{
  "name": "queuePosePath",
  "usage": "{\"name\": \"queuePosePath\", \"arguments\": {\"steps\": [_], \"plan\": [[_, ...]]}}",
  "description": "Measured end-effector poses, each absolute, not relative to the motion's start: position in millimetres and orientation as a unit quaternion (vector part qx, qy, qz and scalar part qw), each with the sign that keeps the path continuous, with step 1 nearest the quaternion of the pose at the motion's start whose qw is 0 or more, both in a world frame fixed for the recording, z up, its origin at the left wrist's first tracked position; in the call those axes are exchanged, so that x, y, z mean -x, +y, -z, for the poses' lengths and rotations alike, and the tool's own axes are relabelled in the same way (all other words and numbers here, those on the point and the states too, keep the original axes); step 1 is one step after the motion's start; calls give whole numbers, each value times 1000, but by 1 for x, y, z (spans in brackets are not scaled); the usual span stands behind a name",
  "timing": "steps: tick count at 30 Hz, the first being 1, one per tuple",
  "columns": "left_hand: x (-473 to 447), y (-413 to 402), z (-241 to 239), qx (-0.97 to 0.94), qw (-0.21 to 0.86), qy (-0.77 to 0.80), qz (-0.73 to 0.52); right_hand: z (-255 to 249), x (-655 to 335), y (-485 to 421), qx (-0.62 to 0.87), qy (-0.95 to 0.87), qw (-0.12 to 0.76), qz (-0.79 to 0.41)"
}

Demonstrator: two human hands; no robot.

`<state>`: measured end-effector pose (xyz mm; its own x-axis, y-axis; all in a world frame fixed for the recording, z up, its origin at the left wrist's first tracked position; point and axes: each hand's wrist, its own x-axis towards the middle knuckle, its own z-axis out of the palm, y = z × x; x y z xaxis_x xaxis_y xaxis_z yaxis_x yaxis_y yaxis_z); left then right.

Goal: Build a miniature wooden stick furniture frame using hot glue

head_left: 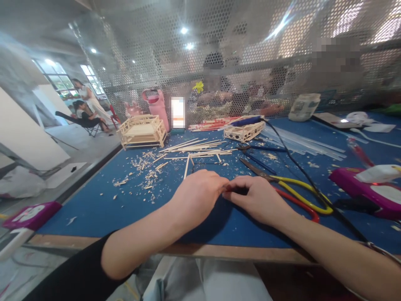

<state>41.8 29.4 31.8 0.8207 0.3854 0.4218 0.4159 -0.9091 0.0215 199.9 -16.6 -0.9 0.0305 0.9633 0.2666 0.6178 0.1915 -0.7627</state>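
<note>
My left hand [200,194] is closed just above the blue tabletop, fingers curled away from view. Its fingertips meet those of my right hand [258,198], which pinches with thumb and forefinger. Whatever lies between them is hidden. Just beyond my left knuckles a thin wooden stick [186,167] slants up; I cannot tell whether the hand holds it. Scissors [267,177] with yellow and red handles lie partly behind my right hand and forearm. Blue-handled pliers [260,163] lie open farther back. Loose wooden sticks [197,144] and chips are scattered beyond my hands.
A wooden stick model [142,136] stands back left by a pink bottle [159,109]. A blue-handled corded tool [247,121] rests on a smaller stick frame [239,133]. Clear strips [307,142], a jar [303,108] and a purple device [366,190] are right. Perforated mesh [140,54] rises behind.
</note>
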Motion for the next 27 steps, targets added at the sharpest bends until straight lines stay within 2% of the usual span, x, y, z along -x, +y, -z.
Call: {"name": "queuePosePath", "arguments": {"steps": [11, 27], "plan": [[-41, 32, -25, 943, 9, -231, 238, -4, -202, -19, 602, -668, 372, -231], [-40, 31, -20, 942, -7, -226, 249, -2, -202, -21, 595, -687, 371, -191]]}}
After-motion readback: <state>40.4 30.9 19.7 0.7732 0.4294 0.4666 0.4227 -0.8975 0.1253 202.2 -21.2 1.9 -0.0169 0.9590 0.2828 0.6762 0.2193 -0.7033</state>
